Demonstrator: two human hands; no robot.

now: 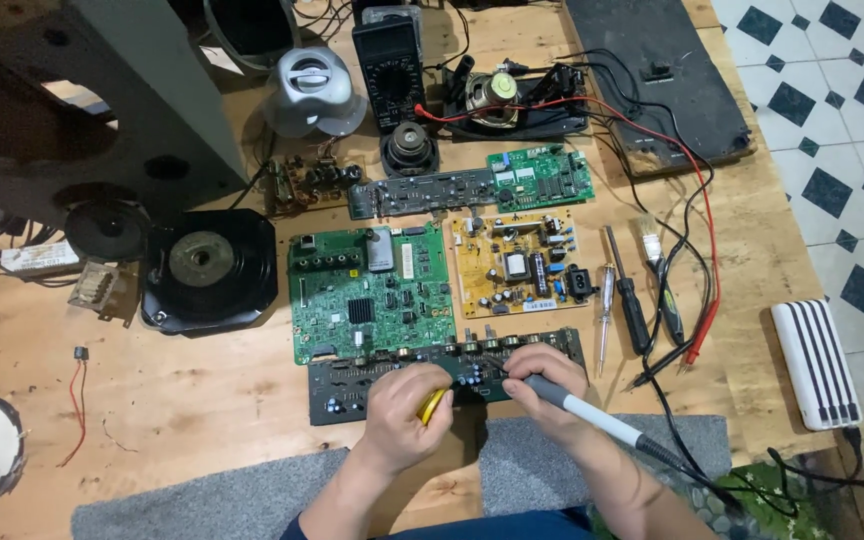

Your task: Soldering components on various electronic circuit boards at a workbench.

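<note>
A wooden tabletop (202, 400) fills the view, with blue-and-white tiled floor (842, 130) at the right. From left: a black speaker (209, 270), a green circuit board (370, 292), a yellow board (517, 262), screwdrivers (624, 300) and a white power bank (816, 362). At the near edge, the left hand (407, 410) has its fingers clenched on a yellow tool (433, 406), and the right hand (549, 385) grasps a soldering iron (592, 417), both over the dark circuit board (352, 385).

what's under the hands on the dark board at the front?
The dark circuit board lies on the wooden table. The left hand, holding a yellow tool, and the right hand, gripping a soldering iron, cover its middle. The iron's tip and the parts beneath are hidden.
</note>
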